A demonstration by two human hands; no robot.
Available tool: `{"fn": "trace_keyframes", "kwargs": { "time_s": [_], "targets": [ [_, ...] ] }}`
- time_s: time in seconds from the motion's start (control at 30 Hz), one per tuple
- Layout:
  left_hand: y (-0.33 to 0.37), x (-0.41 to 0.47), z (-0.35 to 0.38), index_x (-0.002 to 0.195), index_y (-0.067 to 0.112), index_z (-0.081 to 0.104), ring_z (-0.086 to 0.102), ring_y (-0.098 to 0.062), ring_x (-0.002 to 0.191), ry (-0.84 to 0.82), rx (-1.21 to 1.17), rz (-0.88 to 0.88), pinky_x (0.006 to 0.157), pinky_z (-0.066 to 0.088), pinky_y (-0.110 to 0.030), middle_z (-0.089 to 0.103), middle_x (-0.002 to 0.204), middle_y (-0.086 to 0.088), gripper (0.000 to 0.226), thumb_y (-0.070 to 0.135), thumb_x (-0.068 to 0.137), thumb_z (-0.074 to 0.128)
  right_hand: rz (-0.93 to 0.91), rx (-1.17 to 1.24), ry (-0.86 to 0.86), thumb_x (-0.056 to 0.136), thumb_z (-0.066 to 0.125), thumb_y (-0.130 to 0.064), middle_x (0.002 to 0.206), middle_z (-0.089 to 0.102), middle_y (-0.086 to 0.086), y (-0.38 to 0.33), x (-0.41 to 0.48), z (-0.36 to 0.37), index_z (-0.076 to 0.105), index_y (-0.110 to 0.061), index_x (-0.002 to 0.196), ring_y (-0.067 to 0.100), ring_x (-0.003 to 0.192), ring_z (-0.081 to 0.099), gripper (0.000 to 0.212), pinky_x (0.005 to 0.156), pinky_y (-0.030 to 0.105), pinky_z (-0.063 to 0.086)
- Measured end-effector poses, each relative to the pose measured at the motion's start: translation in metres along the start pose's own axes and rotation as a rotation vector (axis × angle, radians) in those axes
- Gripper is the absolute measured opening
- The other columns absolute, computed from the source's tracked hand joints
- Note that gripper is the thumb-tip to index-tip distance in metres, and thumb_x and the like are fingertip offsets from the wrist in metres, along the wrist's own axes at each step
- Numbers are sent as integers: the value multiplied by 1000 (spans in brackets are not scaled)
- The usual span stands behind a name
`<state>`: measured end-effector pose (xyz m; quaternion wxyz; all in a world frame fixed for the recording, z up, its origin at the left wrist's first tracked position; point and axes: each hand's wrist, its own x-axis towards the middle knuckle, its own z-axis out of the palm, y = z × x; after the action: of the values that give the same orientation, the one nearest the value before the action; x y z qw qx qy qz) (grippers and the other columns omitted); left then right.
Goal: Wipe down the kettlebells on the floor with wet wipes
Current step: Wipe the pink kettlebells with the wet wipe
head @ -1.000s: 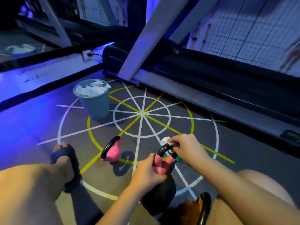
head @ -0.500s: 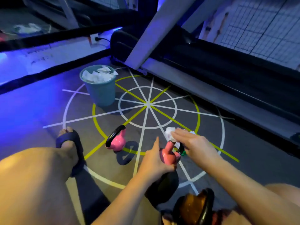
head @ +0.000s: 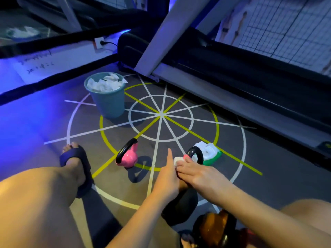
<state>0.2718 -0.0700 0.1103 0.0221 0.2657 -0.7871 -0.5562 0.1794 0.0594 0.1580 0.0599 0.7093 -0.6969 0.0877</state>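
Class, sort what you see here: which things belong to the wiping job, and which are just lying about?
Part of the job: kettlebell being wiped, wipe, wet-wipe pack, pink kettlebell, orange kettlebell, bin of used wipes.

Just there: treadmill, floor markings, wall socket.
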Motion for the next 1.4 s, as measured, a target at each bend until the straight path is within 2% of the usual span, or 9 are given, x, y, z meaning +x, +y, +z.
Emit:
{"fn": "trace_keyframes", "kwargs": {
  "time_s": [0.17, 0.4, 0.57, 0.77, 0.87, 0.97, 1.17, 1.3, 1.4],
  "targets": [
    [1, -1, 2, 161, 25, -11, 63, -15, 103, 14, 68, 10, 77, 47, -24, 67, 104, 7, 141, 40, 63, 89, 407, 100, 215, 69, 74, 13, 126, 68, 0, 45, -6, -18, 72, -18, 111, 26, 112, 68, 52, 89, 52, 57],
    [5, -2, -2, 161, 24, -10, 65, -14, 107, -12, 52, 26, 84, 49, -24, 70, 120, 1, 133, 30, 71, 87, 80, 95, 58, 90, 54, -18, 134, 64, 1, 3, -12, -9, 70, -15, 123, 17, 122, 61, 37, 101, 30, 51],
    [10, -5, -1, 160, 23, -12, 63, -17, 97, -26, 117, 22, 73, 46, -24, 65, 103, 2, 138, 36, 66, 88, 425, 97, 274, 75, 65, -2, 120, 65, -11, 34, -9, -24, 63, -32, 113, 26, 95, 69, 49, 73, 41, 61],
    [8, -4, -4, 161, 24, -10, 66, -6, 98, -36, 106, 42, 80, 49, -21, 69, 101, 19, 125, 28, 76, 82, 24, 32, 98, 91, 55, -19, 123, 69, 2, 0, -6, -9, 73, -13, 113, 16, 116, 61, 29, 98, 28, 51],
    [9, -3, -3, 161, 24, -6, 63, -18, 109, -18, 143, 15, 82, 50, -27, 67, 118, 2, 129, 38, 70, 85, 326, -16, 193, 75, 73, -11, 111, 73, -1, 27, -3, -14, 76, -21, 100, 19, 103, 67, 26, 81, 29, 55],
    [10, -4, -3, 162, 25, -2, 58, -20, 120, -36, 169, 17, 83, 45, -24, 62, 128, 0, 130, 40, 69, 88, 705, 103, 99, 83, 53, -19, 84, 66, -3, 52, -6, -17, 57, -23, 77, 28, 82, 64, 8, 61, 33, 47],
    [5, -4, -4, 143, 38, 44, 65, -12, 105, 22, 128, 107, 83, 51, -24, 70, 113, 11, 94, 52, 54, 74, 425, 186, 183, 73, 65, -13, 114, 70, -12, 23, 1, -11, 67, -28, 109, 8, 104, 59, 40, 79, 23, 48],
    [5, -4, -4, 110, 40, 57, 60, -2, 89, -7, 180, 161, 70, 43, -8, 66, 95, 18, 56, 40, 63, 87, 733, 159, -15, 81, 46, -1, 85, 62, 0, 49, 2, -21, 56, -26, 81, 28, 87, 59, 27, 74, 28, 33],
    [4, -4, -3, 107, 32, 65, 60, -3, 88, 5, 192, 158, 72, 46, -17, 68, 95, 13, 51, 44, 62, 87, 816, 144, -207, 85, 44, 2, 89, 55, 1, 56, 4, -13, 63, -28, 100, 28, 93, 55, 38, 74, 31, 34]
  ]
}}
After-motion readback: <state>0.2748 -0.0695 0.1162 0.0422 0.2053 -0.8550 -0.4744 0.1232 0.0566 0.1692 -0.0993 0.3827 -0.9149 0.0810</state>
